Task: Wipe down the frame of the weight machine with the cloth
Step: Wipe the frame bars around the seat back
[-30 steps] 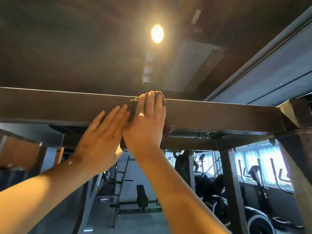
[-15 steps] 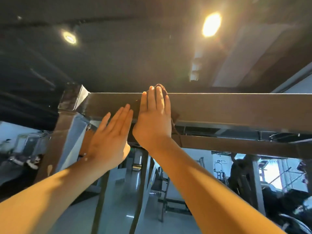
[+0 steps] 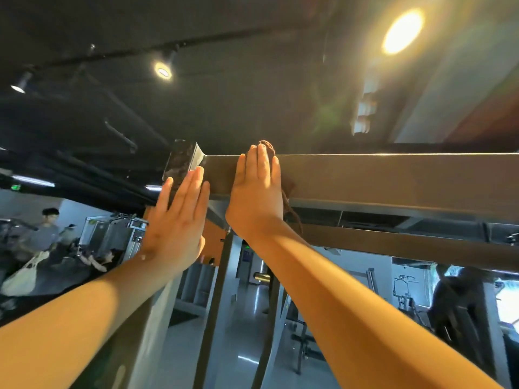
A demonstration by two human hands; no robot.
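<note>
Cloth (image 3: pixel 289 192) lies pinned beneath our right hand (image 3: pixel 257 192), fingers straight against the frame's top beam (image 3: pixel 393 178); our left hand (image 3: pixel 177 220), fingers straight too, is raised beside it.

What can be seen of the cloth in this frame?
The cloth is dark brown and looks like soft fabric, mostly hidden under the right hand, whose straight fingers press it flat against the front face of the machine's top beam, near its left corner. A bunched bit pokes above the fingertips; an edge hangs below the beam beside the wrist.
</note>
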